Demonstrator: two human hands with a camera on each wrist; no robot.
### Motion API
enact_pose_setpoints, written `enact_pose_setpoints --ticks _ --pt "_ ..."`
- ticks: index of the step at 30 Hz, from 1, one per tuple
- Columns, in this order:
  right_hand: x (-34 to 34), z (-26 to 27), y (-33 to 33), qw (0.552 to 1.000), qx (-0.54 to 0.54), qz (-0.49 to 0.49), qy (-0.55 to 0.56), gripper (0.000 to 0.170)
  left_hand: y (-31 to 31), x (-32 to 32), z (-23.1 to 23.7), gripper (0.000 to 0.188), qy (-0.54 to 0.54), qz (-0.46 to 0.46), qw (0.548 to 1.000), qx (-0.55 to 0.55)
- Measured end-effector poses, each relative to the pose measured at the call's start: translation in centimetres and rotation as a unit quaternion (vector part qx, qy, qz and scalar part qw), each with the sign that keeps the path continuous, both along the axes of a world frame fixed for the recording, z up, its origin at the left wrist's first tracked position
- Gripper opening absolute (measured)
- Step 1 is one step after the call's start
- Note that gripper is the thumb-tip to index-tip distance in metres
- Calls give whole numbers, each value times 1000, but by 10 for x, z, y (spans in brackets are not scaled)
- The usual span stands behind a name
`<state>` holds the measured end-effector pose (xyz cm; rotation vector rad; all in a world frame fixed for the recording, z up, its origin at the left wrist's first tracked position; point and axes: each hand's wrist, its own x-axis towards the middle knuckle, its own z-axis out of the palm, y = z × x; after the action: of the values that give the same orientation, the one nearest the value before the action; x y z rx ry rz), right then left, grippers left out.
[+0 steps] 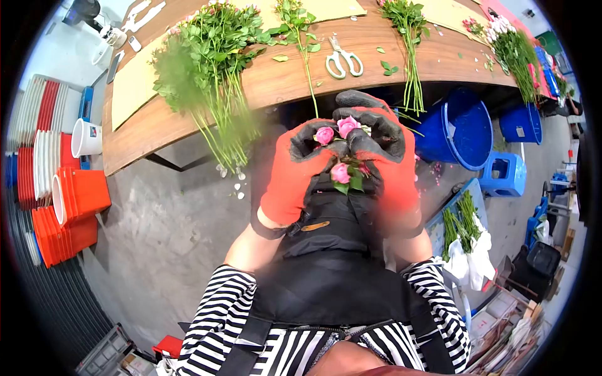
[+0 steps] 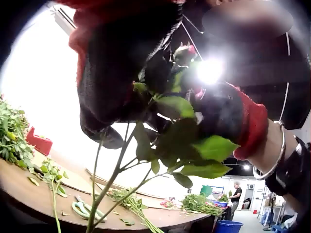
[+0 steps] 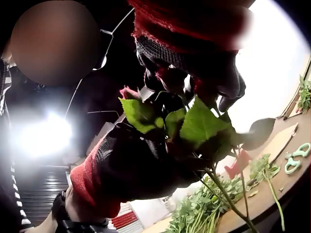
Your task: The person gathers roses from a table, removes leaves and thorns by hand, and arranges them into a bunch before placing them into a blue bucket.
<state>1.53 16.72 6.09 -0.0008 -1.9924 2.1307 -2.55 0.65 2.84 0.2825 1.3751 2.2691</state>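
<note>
Both hands wear red gloves with black palms and meet in front of the black apron. My left hand (image 1: 293, 164) curls its fingers around a spray of pink roses (image 1: 324, 135). From the other side, my right hand (image 1: 389, 153) bends its fingers and thumb round the same blooms. A lower rose (image 1: 340, 173) with green leaves shows beneath the thumbs. In the left wrist view, branching stems (image 2: 114, 174) run down from under the gloves, with broad leaves (image 2: 214, 148) hanging among them. The right wrist view shows leaves (image 3: 201, 121) below the fingers, which hide part of the blooms.
Beyond the hands stands a wooden table (image 1: 269, 78) with a large rose bundle (image 1: 216, 50), a single stem (image 1: 307, 62), scissors (image 1: 343, 62) and a smaller bunch (image 1: 411, 56). A blue bucket (image 1: 439, 141) and stool (image 1: 506, 174) stand right; orange bins (image 1: 78, 197) stand left.
</note>
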Motion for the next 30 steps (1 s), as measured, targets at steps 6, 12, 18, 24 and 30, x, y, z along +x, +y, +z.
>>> enact_pose_setpoints --ticks 6,12,18,24,30 --pt "10 -4 -3 973 190 -116 61 39 10 9 -4 30 159 159 968 -111" --pt "11 0 -13 933 301 -173 90 35 21 13 -3 24 308 257 894 -201" --pt "14 -5 -18 958 207 -173 95 32 20 14 -7 23 308 231 906 -173" --pt "15 -9 -19 982 -63 -175 33 28 20 23 5 25 77 172 978 -93" --pt "6 0 -11 978 93 -161 93 33 17 19 1 26 154 179 966 -103"
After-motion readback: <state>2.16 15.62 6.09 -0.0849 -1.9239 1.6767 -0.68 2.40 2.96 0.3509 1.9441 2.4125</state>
